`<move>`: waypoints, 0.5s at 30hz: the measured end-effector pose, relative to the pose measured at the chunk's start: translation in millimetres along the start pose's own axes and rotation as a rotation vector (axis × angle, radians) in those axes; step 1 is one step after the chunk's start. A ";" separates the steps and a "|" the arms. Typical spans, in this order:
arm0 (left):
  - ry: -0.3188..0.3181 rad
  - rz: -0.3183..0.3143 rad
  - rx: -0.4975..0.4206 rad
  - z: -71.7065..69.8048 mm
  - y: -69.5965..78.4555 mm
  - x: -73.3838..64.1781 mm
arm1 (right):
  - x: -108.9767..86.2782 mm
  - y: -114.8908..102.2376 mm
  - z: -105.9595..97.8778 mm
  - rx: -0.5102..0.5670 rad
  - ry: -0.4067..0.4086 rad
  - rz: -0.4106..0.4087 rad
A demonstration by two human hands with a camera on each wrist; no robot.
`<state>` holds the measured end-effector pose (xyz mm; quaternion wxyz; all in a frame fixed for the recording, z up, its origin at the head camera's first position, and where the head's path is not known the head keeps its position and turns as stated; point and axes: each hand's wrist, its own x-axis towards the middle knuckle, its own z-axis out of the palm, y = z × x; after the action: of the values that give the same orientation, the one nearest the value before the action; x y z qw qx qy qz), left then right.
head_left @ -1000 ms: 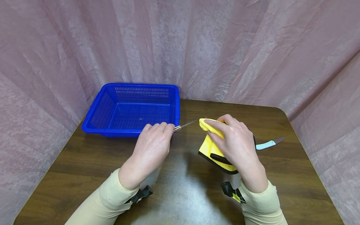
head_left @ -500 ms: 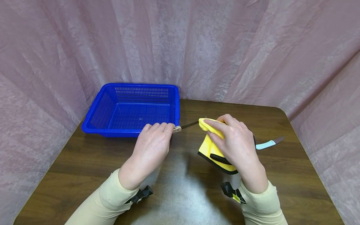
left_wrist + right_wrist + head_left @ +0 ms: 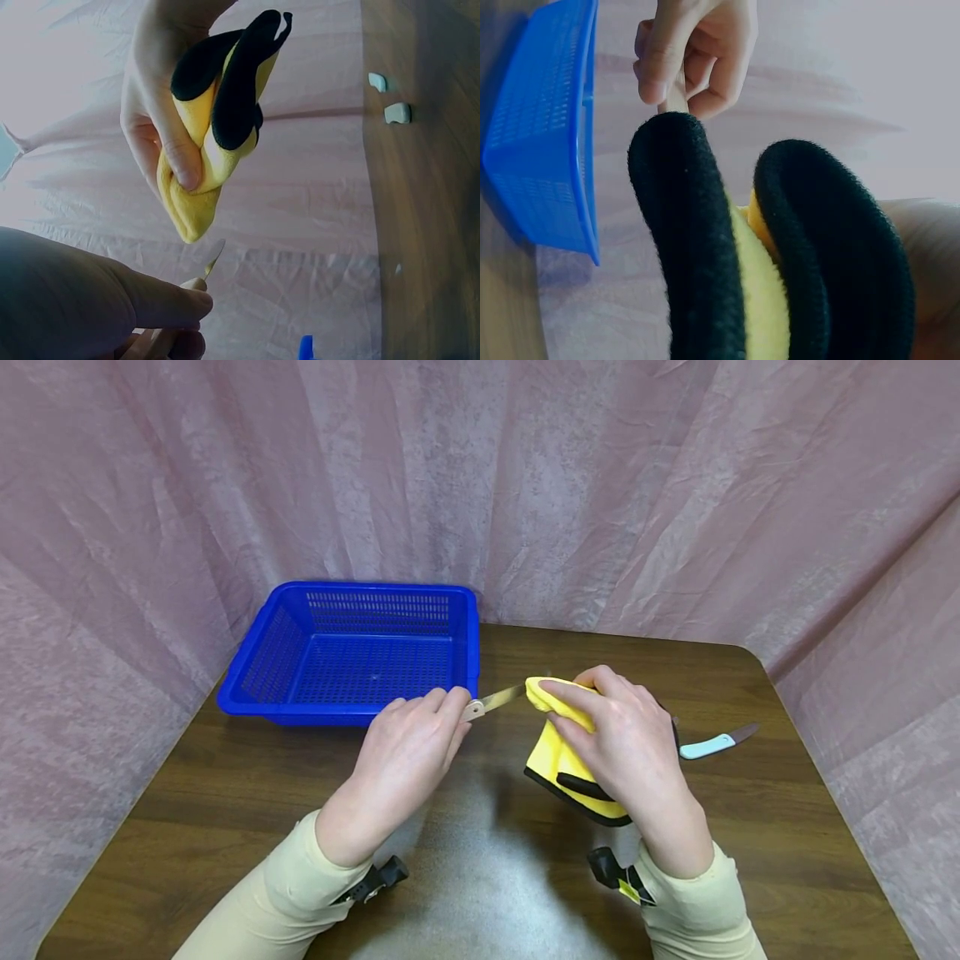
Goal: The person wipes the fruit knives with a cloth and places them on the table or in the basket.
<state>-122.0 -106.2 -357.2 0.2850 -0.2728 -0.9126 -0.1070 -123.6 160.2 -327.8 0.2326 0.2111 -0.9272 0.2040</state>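
Head view, centre: the left grip (image 3: 405, 739) holds a knife (image 3: 491, 702), which points at the cloth (image 3: 551, 756) pinched in the right grip (image 3: 633, 739). Left wrist view: knife just below the cloth. Right wrist view: left grip top centre, above the cloth.

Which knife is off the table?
The beige-handled knife, held in the left hand; the blue-handled knife lies on the table.

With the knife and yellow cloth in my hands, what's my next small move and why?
Probably bring the yellow cloth onto the blade: your left hand holds the knife, the blade points toward the cloth in your right hand, and the left wrist view shows a gap between them.
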 end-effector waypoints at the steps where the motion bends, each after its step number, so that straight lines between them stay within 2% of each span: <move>1: 0.000 0.000 0.001 -0.1 0.2 0.0 | 0.0 -0.7 0.3 0.001 0.002 -0.005; 15: -0.006 0.020 0.021 0.4 3.1 0.3 | -1.7 -15.3 10.3 -0.013 -0.004 -0.073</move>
<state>-120.6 -103.4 -357.3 0.2862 -0.2793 -0.9117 -0.0939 -118.4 143.1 -332.7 0.2396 0.2438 -0.9205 0.1892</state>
